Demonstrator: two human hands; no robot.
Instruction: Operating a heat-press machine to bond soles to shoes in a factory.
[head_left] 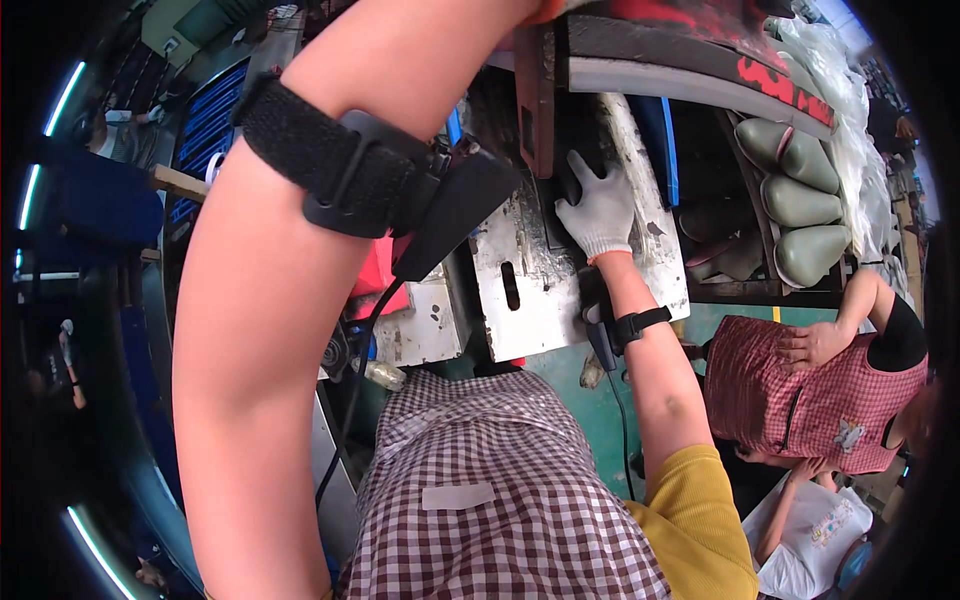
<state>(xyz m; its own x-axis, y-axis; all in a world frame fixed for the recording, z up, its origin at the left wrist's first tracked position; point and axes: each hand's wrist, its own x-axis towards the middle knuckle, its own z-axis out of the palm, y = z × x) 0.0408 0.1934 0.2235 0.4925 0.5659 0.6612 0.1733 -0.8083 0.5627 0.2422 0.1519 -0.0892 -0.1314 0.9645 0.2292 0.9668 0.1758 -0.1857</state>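
My left forearm reaches up across the view, and its hand goes beyond the top edge behind the machine's dark beam; only a bit of the orange cuff shows. My right hand (600, 212), in a whitish knit glove with an orange cuff edge, lies over the worn metal machine table (510, 325) beside a dark upright post (535, 100). Its thumb and index finger are spread apart, and I see nothing held between them. Black straps with small cabled devices (455, 205) sit on both my forearms.
Overhead runs a thick dark beam (680, 75) with red paint. A blue bar (657, 140) stands right of the table. Several olive-grey rounded, shoe-like forms (805, 200) fill a rack at right, beside clear plastic sheeting (835, 110). A person in a red checked apron (770, 390) is close at right.
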